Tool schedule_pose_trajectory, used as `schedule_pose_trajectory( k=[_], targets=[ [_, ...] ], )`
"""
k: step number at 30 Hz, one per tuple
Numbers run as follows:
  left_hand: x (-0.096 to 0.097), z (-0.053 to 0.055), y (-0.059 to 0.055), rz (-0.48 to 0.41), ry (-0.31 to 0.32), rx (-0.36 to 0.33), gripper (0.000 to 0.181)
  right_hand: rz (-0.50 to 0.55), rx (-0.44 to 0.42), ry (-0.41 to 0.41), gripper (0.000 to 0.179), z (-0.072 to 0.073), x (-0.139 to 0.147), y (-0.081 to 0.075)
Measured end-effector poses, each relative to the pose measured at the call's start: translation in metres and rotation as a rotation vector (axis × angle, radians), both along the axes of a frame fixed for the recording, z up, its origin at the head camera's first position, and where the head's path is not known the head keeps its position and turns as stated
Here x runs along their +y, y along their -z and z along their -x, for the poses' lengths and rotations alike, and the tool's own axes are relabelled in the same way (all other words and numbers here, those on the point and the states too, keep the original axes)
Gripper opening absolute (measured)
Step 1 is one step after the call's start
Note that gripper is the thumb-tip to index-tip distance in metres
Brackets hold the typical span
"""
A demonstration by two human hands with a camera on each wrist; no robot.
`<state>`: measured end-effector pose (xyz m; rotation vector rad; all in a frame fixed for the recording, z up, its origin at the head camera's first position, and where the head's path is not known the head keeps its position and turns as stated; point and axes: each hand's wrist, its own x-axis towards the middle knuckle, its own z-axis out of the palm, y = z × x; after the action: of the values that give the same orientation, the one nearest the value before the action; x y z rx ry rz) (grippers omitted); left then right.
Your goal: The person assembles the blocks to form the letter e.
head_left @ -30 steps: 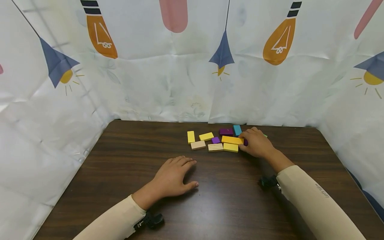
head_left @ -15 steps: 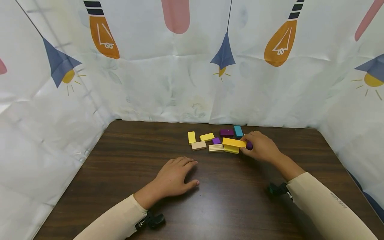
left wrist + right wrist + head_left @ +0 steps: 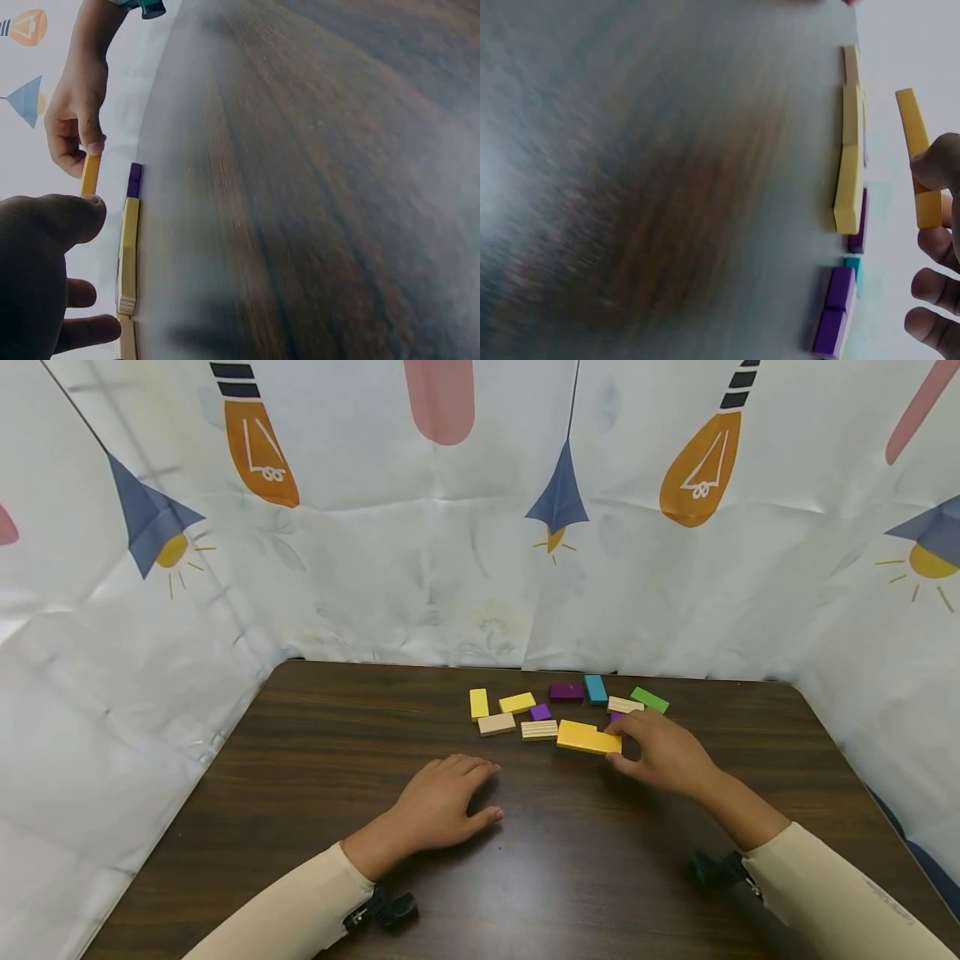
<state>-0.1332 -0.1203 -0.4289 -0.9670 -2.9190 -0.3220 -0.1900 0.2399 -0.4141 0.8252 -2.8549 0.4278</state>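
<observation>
My right hand (image 3: 660, 747) pinches one end of an orange-yellow wooden block (image 3: 577, 737) between thumb and fingers. The block hangs above the table; the right wrist view shows the same orange-yellow block (image 3: 911, 124) apart from the row of blocks. A yellow block (image 3: 847, 187) lies on the table there, mostly covered by the held one in the head view. Two purple blocks (image 3: 832, 330) lie close by. My left hand (image 3: 446, 802) stays over the table's middle, holding nothing, fingers loosely extended and thumb apart.
Several blocks lie toward the far edge of the brown table (image 3: 300, 752): a tan block (image 3: 497, 724), a ridged block (image 3: 539, 731), a dark purple block (image 3: 566, 692), a blue block (image 3: 596, 689) and a green block (image 3: 649, 699). A printed white curtain (image 3: 360, 568) hangs behind.
My right hand has lifted the orange-yellow block off the table and drawn it toward me and slightly right. The green block and a pale block now show behind it. The left hand barely moves.
</observation>
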Motion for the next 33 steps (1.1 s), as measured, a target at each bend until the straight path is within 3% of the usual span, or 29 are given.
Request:
schedule_pose_trajectory(
  k=[6, 12, 33],
  targets=[
    [0.007, 0.001, 0.001, -0.011, 0.018, 0.007, 0.061, 0.037, 0.047, -0.06, 0.034, -0.015, -0.003, 0.001],
    [0.013, 0.002, 0.001, -0.016, 0.028, -0.003, 0.059, 0.028, 0.032, -0.069, 0.035, -0.026, -0.004, 0.003],
    [0.037, 0.006, 0.009, -0.019, 0.097, -0.018, 0.054, 0.022, -0.034, -0.094, 0.032, -0.04, 0.0, 0.027]
  ],
)
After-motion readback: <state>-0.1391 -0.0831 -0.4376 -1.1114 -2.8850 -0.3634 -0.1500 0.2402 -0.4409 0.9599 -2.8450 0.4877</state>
